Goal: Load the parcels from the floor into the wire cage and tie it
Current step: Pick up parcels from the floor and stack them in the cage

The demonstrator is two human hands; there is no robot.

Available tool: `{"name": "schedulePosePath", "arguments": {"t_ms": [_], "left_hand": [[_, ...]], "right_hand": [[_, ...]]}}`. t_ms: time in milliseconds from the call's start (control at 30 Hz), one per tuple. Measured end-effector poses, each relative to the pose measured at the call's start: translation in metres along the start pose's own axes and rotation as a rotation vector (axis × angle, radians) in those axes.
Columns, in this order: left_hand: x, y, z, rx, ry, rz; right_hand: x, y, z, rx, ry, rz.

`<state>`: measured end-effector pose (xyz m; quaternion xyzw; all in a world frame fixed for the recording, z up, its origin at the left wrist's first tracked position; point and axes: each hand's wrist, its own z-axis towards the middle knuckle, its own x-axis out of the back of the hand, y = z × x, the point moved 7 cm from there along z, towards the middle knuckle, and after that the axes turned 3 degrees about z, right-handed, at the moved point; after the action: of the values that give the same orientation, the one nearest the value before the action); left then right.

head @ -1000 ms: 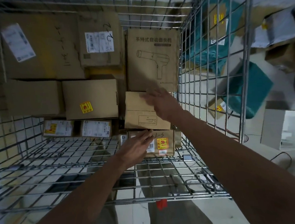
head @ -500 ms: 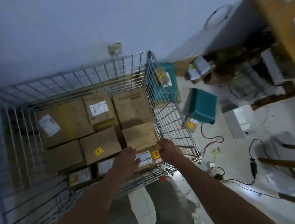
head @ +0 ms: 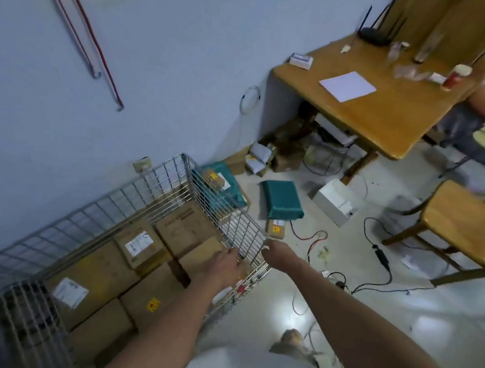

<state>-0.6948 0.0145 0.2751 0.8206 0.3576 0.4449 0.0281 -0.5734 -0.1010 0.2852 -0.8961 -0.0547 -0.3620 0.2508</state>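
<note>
Hands [head: 226,265] now at cage [head: 233,228] corner

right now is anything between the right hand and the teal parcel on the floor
Nothing solid that shows: the right hand is outside the wire cage, with open floor up to the teal parcel. Only a red cable and a small cardboard box lie between.

Wire cage [head: 227,228], silver mesh, open top, sits against the wall; its near right corner is right between the hands, left hand [head: 223,265] just inside, right hand [head: 273,252] just outside. Brown cardboard parcels [head: 141,247] packed flat inside it, left of and beyond the left hand, several labelled. Beyond the right hand on the floor: a teal parcel [head: 281,199] touching a small brown box [head: 276,229].
</note>
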Motion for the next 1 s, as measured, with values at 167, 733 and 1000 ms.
{"name": "schedulePosePath", "arguments": {"t_ms": [167, 733, 1000], "left_hand": [[-0.001, 0.054, 0.007, 0.044, 0.022, 0.027], [-0.023, 0.247, 0.097, 0.135, -0.007, 0.216], [0.020, 0.254, 0.210, 0.189, -0.045, 0.165]], "right_hand": [[0.035, 0.039, -0.004, 0.056, -0.055, 0.008], [0.188, 0.229, 0.052, 0.046, -0.092, 0.060], [0.256, 0.230, 0.146, 0.032, -0.104, 0.058]]}}
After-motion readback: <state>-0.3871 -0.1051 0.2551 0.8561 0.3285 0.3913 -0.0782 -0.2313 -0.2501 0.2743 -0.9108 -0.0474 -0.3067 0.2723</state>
